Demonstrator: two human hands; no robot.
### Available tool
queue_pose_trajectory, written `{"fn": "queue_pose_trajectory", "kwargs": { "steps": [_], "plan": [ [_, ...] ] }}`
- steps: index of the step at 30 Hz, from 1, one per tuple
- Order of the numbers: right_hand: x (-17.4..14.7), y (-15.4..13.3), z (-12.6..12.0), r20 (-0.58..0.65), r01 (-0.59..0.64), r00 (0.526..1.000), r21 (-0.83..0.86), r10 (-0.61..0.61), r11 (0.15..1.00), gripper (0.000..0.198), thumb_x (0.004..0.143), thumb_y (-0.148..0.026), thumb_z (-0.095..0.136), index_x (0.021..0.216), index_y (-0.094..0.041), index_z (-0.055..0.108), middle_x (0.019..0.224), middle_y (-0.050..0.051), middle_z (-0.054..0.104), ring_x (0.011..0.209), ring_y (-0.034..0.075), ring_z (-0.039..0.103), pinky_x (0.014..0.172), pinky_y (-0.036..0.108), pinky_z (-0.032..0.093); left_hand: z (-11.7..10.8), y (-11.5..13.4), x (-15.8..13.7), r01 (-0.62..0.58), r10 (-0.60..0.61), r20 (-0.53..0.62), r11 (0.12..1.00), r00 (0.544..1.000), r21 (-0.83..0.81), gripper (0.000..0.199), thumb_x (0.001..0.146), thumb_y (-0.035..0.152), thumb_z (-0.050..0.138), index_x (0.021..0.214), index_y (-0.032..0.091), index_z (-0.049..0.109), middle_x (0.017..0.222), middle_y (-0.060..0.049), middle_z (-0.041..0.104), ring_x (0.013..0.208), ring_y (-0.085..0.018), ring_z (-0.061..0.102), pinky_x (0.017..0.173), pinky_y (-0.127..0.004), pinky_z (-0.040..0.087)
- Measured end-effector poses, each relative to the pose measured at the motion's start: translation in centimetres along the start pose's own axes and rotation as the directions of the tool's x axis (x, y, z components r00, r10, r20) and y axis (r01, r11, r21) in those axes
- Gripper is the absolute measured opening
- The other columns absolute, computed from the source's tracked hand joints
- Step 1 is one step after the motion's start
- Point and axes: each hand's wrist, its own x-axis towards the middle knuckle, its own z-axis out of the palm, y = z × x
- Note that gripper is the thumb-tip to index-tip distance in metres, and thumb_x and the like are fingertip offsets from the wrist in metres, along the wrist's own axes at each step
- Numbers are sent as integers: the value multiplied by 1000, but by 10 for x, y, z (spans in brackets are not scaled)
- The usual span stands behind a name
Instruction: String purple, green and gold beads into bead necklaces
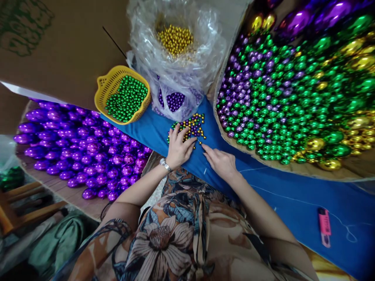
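- Sorting through small metallic beads point(193, 127) on the blue cloth point(155, 132) seems the step in hand.
- Left hand point(177, 149) spread over them; right hand point(222, 162) pinching, contents too small to tell.
- Next move calls for fine fingertip control.
- Loose white thread point(288, 198) could snag; bead-filled carton point(350, 166) crowds the right.

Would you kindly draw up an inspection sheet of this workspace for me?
Surface: blue cloth.
Work items: small mixed-colour beads, lying loose.
Clutter: pink tool at right; loose white thread.
Hands: left hand, fingers spread over the loose beads; right hand beside them, its hold too small to tell.
Cables: nothing seen.
Surroundings: yellow basket of green beads; clear plastic around gold beads and purple beads; purple baubles at left.
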Motion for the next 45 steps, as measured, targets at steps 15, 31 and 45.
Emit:
{"fn": "queue_pose_trajectory", "kwargs": {
  "steps": [15, 31, 45],
  "plan": [
    [10, -3, 7, 46, -20, 999, -59, 23, 998, 46, 101, -48, 30, 139, -32, 52, 90, 5, 64, 62, 9, 59, 52, 24, 30, -4, 3, 3, -46, 46, -17, 998, 999, -35, 22, 92, 32, 52, 106, 24, 68, 137, -9, 53, 143, -32, 28, 115, -60, 24],
    [8, -3, 0, 82, -104, 991, -62, 109, 993, 48, 101, -49, 27, 139, -34, 52, 92, 5, 61, 61, 9, 55, 50, 24, 27, 2, 4, 14, -49, 49, 16, 998, 999, 42, 25, 92, 31, 53, 113, 30, 67, 146, -7, 43, 146, -35, 19, 114, -65, 20],
    [-16, 8, 6, -71, 69, 996, 145, -59, 987, 42, 99, -47, 41, 132, -30, 60, 98, 5, 60, 69, 7, 55, 57, 18, 41, -16, -6, -9, -105, 102, -75, 994, 992, -26, 20, 92, 26, 53, 107, 22, 66, 135, -10, 54, 143, -31, 29, 115, -61, 25]
  ]
}}
